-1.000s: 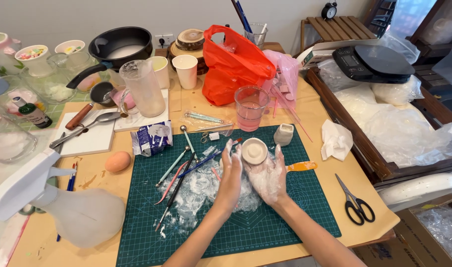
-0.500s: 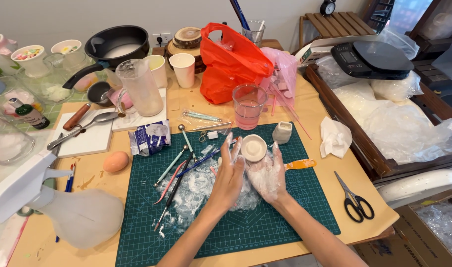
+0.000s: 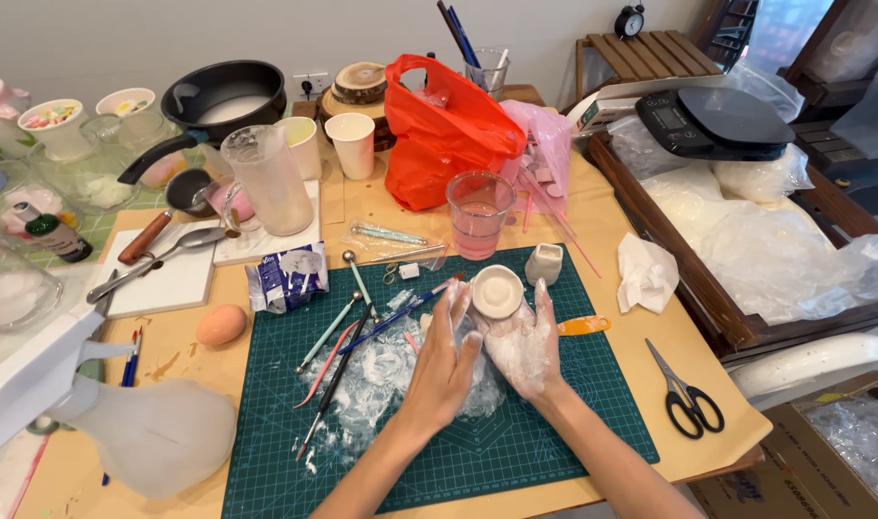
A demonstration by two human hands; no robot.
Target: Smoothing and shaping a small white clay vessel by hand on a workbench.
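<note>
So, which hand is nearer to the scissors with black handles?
The right hand. It is over the green cutting mat, left of the scissors in the picture. The left hand is farther away, beyond the right hand.

A single head-worn view looks steeply down and forward from above the near edge of the worktop [image 3: 641, 384], at close range. The green cutting mat [image 3: 554, 432] fills the lower centre; forearms enter from the bottom edge; the wall runs along the top.

Glossy orange plastic bag [image 3: 437, 135], matt green cutting mat [image 3: 564, 423].
</note>
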